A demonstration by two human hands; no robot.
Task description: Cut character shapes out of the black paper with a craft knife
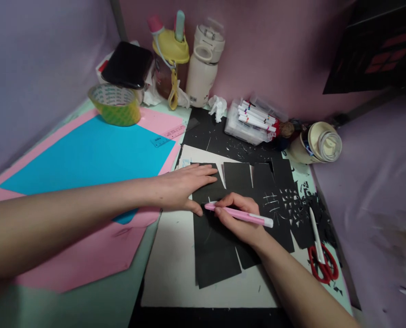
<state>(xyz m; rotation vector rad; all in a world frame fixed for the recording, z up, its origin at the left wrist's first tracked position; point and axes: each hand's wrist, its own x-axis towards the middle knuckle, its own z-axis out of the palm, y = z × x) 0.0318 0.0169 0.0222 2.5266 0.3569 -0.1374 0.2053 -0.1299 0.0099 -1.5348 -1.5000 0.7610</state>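
Observation:
My left hand (pixel 185 184) lies flat with fingers stretched over the upper left of a sheet of black paper (pixel 214 255). In my right hand (pixel 242 218) is a slim pink pen-shaped tool (pixel 237 214) with a white end, pinched between thumb and fingers. Its tip meets the black paper close to my left thumb, beside a short pale line. Slits divide the paper's top and bottom edges. Farther right, the paper carries pale cross lines and a patch of small cut-out holes. Underneath lies a white board (pixel 168 273).
Red-handled scissors (pixel 326 269), a white pen-shaped tool (pixel 315 232) and black scraps (pixel 321 214) lie at right. Behind stand a marker box (pixel 247 127), cups (pixel 314 143) and bottles (pixel 204 68). At left, a tape roll (pixel 117 109) and ruler (pixel 168 136) rest on blue paper (pixel 86 159).

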